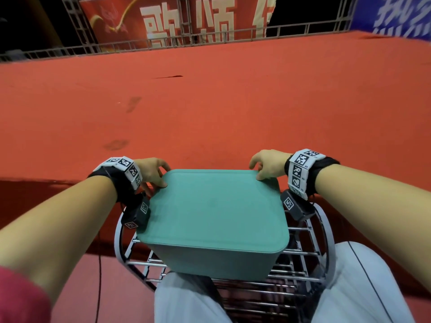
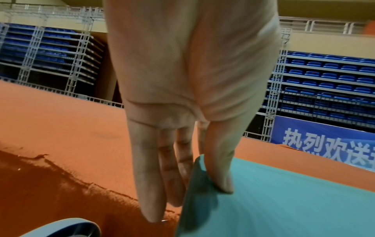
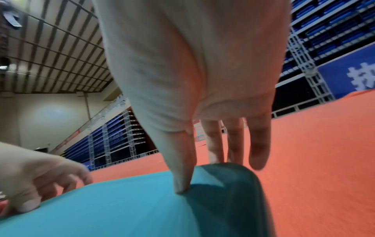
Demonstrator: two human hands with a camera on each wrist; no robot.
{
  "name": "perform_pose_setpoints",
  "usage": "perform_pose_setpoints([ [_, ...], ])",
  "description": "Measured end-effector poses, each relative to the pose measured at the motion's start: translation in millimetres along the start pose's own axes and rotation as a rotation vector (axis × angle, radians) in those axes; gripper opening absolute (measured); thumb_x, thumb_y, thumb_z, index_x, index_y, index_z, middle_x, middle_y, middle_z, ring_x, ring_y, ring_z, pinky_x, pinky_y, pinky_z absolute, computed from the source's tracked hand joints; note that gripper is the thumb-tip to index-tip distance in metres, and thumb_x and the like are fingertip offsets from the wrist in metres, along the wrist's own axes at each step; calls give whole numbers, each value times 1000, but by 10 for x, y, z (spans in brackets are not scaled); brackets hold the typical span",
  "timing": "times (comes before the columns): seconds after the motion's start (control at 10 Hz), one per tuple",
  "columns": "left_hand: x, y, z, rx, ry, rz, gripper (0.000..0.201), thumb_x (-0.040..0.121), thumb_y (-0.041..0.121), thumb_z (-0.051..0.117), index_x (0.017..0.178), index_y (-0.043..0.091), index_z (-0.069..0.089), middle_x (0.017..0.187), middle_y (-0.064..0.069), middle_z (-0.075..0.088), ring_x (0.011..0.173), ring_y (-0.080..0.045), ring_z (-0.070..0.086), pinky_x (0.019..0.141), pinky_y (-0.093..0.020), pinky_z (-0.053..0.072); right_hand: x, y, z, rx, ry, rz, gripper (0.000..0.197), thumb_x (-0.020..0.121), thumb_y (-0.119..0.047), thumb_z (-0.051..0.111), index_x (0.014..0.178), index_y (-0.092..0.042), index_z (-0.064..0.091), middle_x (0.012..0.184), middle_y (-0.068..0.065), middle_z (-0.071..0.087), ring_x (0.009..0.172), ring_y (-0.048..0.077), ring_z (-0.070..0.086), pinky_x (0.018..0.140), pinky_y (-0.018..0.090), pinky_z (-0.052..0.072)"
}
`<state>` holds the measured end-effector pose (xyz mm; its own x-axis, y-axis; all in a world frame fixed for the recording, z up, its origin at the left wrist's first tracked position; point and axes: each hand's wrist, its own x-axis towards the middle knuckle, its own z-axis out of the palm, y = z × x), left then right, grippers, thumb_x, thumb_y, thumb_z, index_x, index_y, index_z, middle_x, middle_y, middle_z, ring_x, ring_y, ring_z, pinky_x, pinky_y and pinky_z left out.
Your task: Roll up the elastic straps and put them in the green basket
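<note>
The green basket (image 1: 210,210) shows a flat, closed green top and stands on a metal rack in front of me. My left hand (image 1: 154,173) grips its far left corner, thumb on the top (image 2: 284,200) and fingers (image 2: 154,176) down the outer side. At the far right corner my right hand (image 1: 265,166) holds it the same way, its thumb pressed on the green top (image 3: 121,208) and its fingers (image 3: 233,144) behind the rim. The left hand (image 3: 30,184) also shows in the right wrist view. No elastic strap is visible in any view.
A round metal wire rack (image 1: 300,252) carries the basket, between my knees in pale trousers (image 1: 186,299). A red-carpeted platform (image 1: 210,113) stretches ahead to a truss railing (image 1: 163,40) and banners. A thin black cable (image 1: 99,276) hangs at the left.
</note>
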<state>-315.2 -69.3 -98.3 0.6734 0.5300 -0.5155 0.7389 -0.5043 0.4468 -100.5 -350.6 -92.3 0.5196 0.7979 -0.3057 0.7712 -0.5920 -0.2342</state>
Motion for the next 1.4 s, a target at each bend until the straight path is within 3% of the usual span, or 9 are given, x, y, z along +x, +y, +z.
perform_pose_setpoints([
  [0.1, -196, 25, 67, 26, -5, -18, 81, 83, -6, 73, 148, 18, 32, 110, -18, 58, 75, -36, 67, 61, -53, 60, -119, -225, 30, -94, 46, -115, 61, 79, -23, 79, 135, -21, 55, 125, 5, 55, 116, 25, 54, 84, 28, 42],
  [0.2, -387, 9, 173, 21, -53, -41, 100, 79, -7, 77, 154, 26, 20, 105, -17, 57, 63, -31, 68, 56, -48, 59, -307, -516, 139, -114, -25, -252, 65, 75, -34, 84, 133, -26, 56, 120, 3, 52, 107, 21, 52, 86, 29, 42],
  [0.3, -556, 8, 298, 95, -10, -43, 103, 79, 5, 81, 156, 28, 16, 106, -11, 57, 87, -34, 65, 64, -43, 58, -496, -726, 288, -166, -131, -319, 67, 73, -44, 84, 132, -28, 56, 125, 2, 49, 114, 22, 52, 97, 34, 44],
  [0.4, -663, -16, 424, 193, 44, -57, 96, 83, 19, 79, 156, 30, 18, 140, -16, 46, 119, -39, 56, 83, -48, 54, -645, -859, 424, -225, -175, -349, 76, 70, -56, 82, 136, -34, 52, 132, 4, 43, 123, 27, 47, 105, 44, 42],
  [0.5, -683, -60, 526, 265, 117, -49, 92, 87, 28, 75, 158, 29, 16, 151, -12, 40, 128, -34, 51, 94, -43, 49, -772, -940, 535, -257, -207, -378, 87, 69, -61, 81, 144, -38, 43, 139, 4, 37, 130, 27, 41, 107, 48, 40],
  [0.6, -679, -119, 594, 325, 189, -13, 88, 91, 32, 70, 158, 25, 15, 156, -8, 36, 138, -27, 42, 110, -34, 35, -849, -965, 572, -264, -201, -372, 90, 72, -58, 80, 149, -38, 38, 144, 6, 34, 134, 28, 39, 108, 48, 40],
  [1.0, -553, -112, 642, 147, 261, 77, 75, 91, 18, 71, 155, 17, 31, 155, -9, 37, 140, -26, 40, 111, -30, 31, -853, -939, 567, -257, -126, -345, 85, 73, -43, 81, 148, -39, 41, 144, 7, 39, 130, 27, 45, 100, 40, 45],
  [1.2, -561, -97, 645, 133, 286, 43, 74, 89, 24, 73, 153, 20, 35, 154, -9, 39, 140, -27, 40, 113, -33, 32, -842, -872, 541, -197, -149, -371, 84, 73, -49, 82, 146, -34, 44, 145, 0, 40, 132, 22, 42, 106, 38, 40],
  [1.4, -608, 89, 681, 293, 361, 13, 65, 85, 34, 76, 143, 22, 50, 147, -5, 49, 131, -27, 49, 108, -33, 40, -811, -645, 383, 59, -12, -306, 67, 84, -52, 72, 142, -29, 49, 146, 3, 48, 131, 21, 49, 106, 30, 37],
])
